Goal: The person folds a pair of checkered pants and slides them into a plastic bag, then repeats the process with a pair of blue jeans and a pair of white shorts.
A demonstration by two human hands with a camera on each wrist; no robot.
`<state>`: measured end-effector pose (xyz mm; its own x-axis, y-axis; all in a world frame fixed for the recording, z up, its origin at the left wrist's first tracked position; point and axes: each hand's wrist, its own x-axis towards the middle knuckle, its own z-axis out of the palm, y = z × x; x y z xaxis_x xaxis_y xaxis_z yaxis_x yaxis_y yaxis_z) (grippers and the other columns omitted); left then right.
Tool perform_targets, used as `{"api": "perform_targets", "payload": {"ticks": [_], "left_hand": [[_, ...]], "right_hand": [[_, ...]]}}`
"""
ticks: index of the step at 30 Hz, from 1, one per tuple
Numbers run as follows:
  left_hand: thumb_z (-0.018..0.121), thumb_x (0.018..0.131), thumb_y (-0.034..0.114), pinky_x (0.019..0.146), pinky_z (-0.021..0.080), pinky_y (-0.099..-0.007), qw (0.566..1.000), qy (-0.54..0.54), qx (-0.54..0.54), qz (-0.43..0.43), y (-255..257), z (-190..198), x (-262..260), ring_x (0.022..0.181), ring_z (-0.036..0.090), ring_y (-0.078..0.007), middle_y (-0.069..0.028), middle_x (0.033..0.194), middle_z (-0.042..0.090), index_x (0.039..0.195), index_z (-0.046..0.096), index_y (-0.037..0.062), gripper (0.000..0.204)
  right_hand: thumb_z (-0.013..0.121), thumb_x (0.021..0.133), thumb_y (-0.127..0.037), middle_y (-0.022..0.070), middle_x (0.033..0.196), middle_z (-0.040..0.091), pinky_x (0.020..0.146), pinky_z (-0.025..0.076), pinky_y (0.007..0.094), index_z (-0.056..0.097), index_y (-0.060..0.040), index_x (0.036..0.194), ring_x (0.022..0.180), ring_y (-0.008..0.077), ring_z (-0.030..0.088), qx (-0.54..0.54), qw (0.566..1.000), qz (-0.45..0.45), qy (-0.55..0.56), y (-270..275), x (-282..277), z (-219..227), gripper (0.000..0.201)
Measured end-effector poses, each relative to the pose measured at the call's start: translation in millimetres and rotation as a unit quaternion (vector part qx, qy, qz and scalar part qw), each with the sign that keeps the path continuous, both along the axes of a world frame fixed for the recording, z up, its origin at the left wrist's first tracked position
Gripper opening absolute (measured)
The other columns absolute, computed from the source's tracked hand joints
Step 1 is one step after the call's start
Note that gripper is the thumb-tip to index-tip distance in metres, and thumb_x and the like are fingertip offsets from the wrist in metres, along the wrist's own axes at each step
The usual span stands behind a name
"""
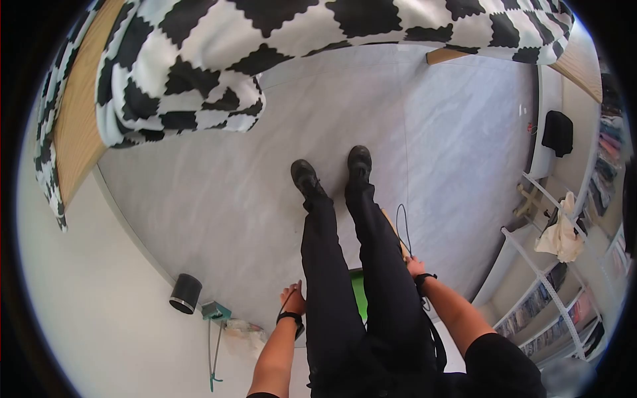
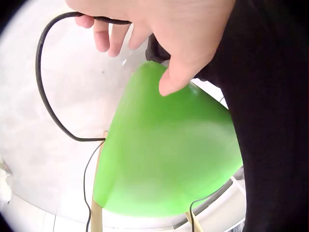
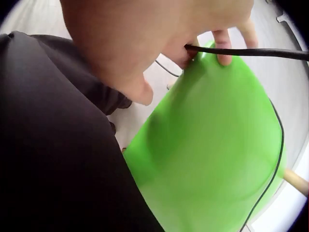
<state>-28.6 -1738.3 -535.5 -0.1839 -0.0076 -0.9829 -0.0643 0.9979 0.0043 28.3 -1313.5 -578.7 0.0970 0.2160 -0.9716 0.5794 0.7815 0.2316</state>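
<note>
Between the person's black-trousered legs shows a green seat (image 1: 359, 295), which fills much of both wrist views. At the left thigh hangs the left hand (image 1: 293, 300); its fingers are loosely bent, and its thumb overlaps the edge of the green seat (image 2: 159, 145) in the left wrist view. Beside the other thigh is the right hand (image 1: 415, 266). In the right wrist view, some fingers of the right hand (image 3: 164, 38) overlap the top of the green seat (image 3: 217, 135); contact is unclear. Black cables (image 2: 41, 77) run by both hands, and neither hand visibly grips anything.
A black-and-white checked cloth (image 1: 298, 20) drapes over wooden furniture (image 1: 83, 99) ahead. On the left are a black bin (image 1: 185, 293) and a green dustpan (image 1: 215, 310) by the wall. White shelving (image 1: 557, 298) with folded items and a hanging cream bag (image 1: 563, 235) stand right.
</note>
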Motion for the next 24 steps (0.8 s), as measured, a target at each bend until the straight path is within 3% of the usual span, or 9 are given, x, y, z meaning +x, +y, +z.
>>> {"api": "perform_targets", "payload": {"ticks": [3, 6, 7, 9, 10, 12, 14, 19, 24], "left_hand": [[0.058, 0.086, 0.037, 0.094, 0.041, -0.0459, 0.995, -0.098, 0.016, -0.009, 1, -30, 20, 0.116, 0.05, -0.0313, -0.0119, 0.124, 0.054, 0.132, 0.051, 0.0157, 0.051], [0.052, 0.089, 0.036, 0.091, 0.044, -0.0467, 0.989, -0.112, 0.076, -0.066, -1, -43, 30, 0.11, 0.052, -0.0334, -0.0147, 0.119, 0.055, 0.129, 0.052, 0.0161, 0.045], [0.052, 0.089, 0.036, 0.091, 0.044, -0.0467, 0.989, -0.105, 0.078, -0.066, -12, -58, 54, 0.11, 0.052, -0.0334, -0.0147, 0.119, 0.055, 0.129, 0.052, 0.0161, 0.045], [0.052, 0.088, 0.034, 0.089, 0.045, -0.0453, 0.981, 0.0, 0.194, 0.007, -39, -100, 108, 0.104, 0.054, -0.033, -0.0154, 0.115, 0.055, 0.128, 0.052, 0.0158, 0.044], [0.044, 0.098, 0.036, 0.094, 0.046, -0.041, 0.928, -0.188, 0.103, 0.305, -29, -95, 79, 0.122, 0.051, -0.0265, -0.0149, 0.144, 0.043, 0.141, 0.037, 0.0036, 0.054], [0.045, 0.098, 0.036, 0.094, 0.046, -0.041, 0.928, -0.179, 0.103, 0.309, -24, -77, 41, 0.122, 0.051, -0.0264, -0.0149, 0.144, 0.043, 0.141, 0.037, 0.0037, 0.054], [0.046, 0.098, 0.036, 0.095, 0.046, -0.0409, 0.927, -0.172, 0.096, 0.319, -27, -75, 15, 0.121, 0.051, -0.0262, -0.0148, 0.143, 0.043, 0.141, 0.037, 0.0038, 0.054], [0.048, 0.097, 0.036, 0.095, 0.045, -0.0408, 0.931, -0.153, 0.097, 0.316, -25, -88, -75, 0.121, 0.051, -0.0258, -0.0146, 0.142, 0.044, 0.141, 0.038, 0.0042, 0.055], [0.049, 0.096, 0.036, 0.095, 0.045, -0.0406, 0.93, -0.115, 0.102, 0.334, -4, -90, -171, 0.121, 0.051, -0.0253, -0.0144, 0.141, 0.045, 0.141, 0.038, 0.0045, 0.056]], "right_hand": [[0.057, 0.078, -0.056, 0.0042, 0.137, 0.047, 0.101, 0.037, 0.0542, 0.053, -0.0204, 0.133, 0.131, 0.0386, 0.034, 0.055, 0.997, -0.036, -0.051, -10, -8, -2, 0.065], [0.061, 0.073, -0.062, 0.0023, 0.138, 0.049, 0.103, 0.029, 0.053, 0.056, -0.0259, 0.13, 0.135, 0.0381, 0.028, 0.05, 0.993, 0.036, -0.099, -7, -21, -3, 0.068], [0.061, 0.073, -0.062, 0.0023, 0.138, 0.049, 0.103, 0.029, 0.053, 0.056, -0.0259, 0.13, 0.135, 0.0381, 0.028, 0.052, 0.994, 0.037, -0.092, 1, -28, -1, 0.068], [0.073, 0.064, -0.06, 0.0079, 0.135, 0.051, 0.103, 0.035, 0.0504, 0.054, -0.0222, 0.132, 0.133, 0.0363, 0.036, -0.058, 0.984, 0.107, -0.128, 21, -36, 3, 0.08], [0.078, 0.06, -0.056, 0.0113, 0.133, 0.051, 0.102, 0.038, 0.0473, 0.053, -0.0198, 0.132, 0.129, 0.0352, 0.041, -0.101, 0.988, 0.048, -0.104, 36, -13, -10, 0.084], [0.087, 0.055, -0.044, 0.0189, 0.128, 0.052, 0.1, 0.045, 0.0387, 0.05, -0.0137, 0.131, 0.116, 0.0338, 0.054, -0.152, 0.987, -0.022, -0.049, 54, 29, -25, 0.09], [0.083, 0.06, -0.038, 0.0167, 0.12, 0.056, 0.096, 0.048, 0.04, 0.059, -0.0137, 0.122, 0.109, 0.0337, 0.057, -0.125, 0.992, -0.01, 0.005, 56, 33, -23, 0.071], [0.078, 0.067, -0.031, 0.016, 0.107, 0.059, 0.087, 0.051, 0.0413, 0.067, -0.018, 0.109, 0.097, 0.0339, 0.06, -0.097, 0.988, 0.014, 0.119, 55, 2, -9, 0.045], [0.079, 0.067, -0.028, 0.0177, 0.103, 0.057, 0.086, 0.05, 0.0435, 0.066, -0.0187, 0.109, 0.097, 0.0377, 0.057, -0.106, 0.965, -0.052, 0.232, 55, -41, 10, 0.044]]}}
